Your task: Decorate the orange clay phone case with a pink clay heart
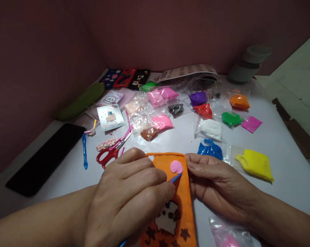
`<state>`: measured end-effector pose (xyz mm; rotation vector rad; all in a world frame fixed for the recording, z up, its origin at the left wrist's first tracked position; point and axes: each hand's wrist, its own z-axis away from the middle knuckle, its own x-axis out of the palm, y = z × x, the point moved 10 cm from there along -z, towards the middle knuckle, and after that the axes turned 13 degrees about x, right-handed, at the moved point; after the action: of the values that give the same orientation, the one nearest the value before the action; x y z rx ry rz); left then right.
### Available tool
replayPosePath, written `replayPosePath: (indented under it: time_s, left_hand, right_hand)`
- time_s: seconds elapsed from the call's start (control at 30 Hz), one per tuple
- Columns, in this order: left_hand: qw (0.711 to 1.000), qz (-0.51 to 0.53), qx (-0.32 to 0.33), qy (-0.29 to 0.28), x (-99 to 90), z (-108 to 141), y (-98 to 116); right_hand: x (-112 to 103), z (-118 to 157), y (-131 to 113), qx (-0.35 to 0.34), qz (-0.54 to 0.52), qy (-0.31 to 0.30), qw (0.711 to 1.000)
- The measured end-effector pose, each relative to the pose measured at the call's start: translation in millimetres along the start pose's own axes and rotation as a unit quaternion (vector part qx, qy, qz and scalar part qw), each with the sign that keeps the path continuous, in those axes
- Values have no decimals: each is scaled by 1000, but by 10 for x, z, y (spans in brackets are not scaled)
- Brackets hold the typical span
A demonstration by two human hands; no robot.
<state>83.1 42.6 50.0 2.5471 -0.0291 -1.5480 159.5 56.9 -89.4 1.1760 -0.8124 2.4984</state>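
Note:
My left hand (131, 195) is closed around a blue modelling tool (175, 178). Its pointed tip reaches the lower edge of a flat pink clay piece (175, 166), which is rounded with a notch at the bottom. That piece lies near the top of an orange clay-covered phone case (183, 195) with a raised rim. A pale cat figure (167, 219) and dark brown stars (185, 234) decorate the lower part, partly hidden by my left hand. With thumb and fingers, my right hand (221, 181) grips the case's right edge.
Red-handled scissors (110, 154), another blue tool (84, 151) and a black phone (46, 159) lie left. Bags of coloured clay spread across the table, including blue (210, 149) and yellow (257, 164). Decorated cases (125, 78) and a bottle (247, 65) are at the back.

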Motion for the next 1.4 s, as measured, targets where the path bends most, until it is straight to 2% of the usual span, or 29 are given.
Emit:
replayPosePath:
  time_s: [0.1, 0.23, 0.47, 0.6, 0.73, 0.93, 1.13, 1.23, 1.4]
  left_hand:
    - [999, 13, -6, -38, 61, 35, -8]
    - [1000, 9, 8, 8, -19, 19, 11]
    - [1000, 26, 4, 5, 10, 26, -19]
    - [999, 21, -5, 41, -36, 38, -46]
    - [1000, 24, 3, -5, 41, 8, -36]
    - [1000, 1, 10, 4, -19, -14, -10]
    - [1000, 14, 0, 3, 50, 0, -11]
    - [999, 15, -7, 31, 12, 16, -17]
    - [1000, 12, 7, -14, 52, 20, -10]
  right_hand:
    - [-7, 3, 2, 2, 3, 1, 1000]
    - [-9, 3, 5, 3, 11, 1, 1000]
    - [18, 2, 0, -1, 1, -10, 1000]
    - [13, 7, -1, 1, 3, -7, 1000]
    - [8, 4, -7, -1, -1, -9, 1000]
    - [8, -6, 1, 1, 0, -9, 1000]
    - [6, 14, 5, -1, -5, -12, 1000]
    - [-11, 19, 10, -1, 8, -2, 1000]
    - [-24, -2, 14, 6, 9, 10, 1000]
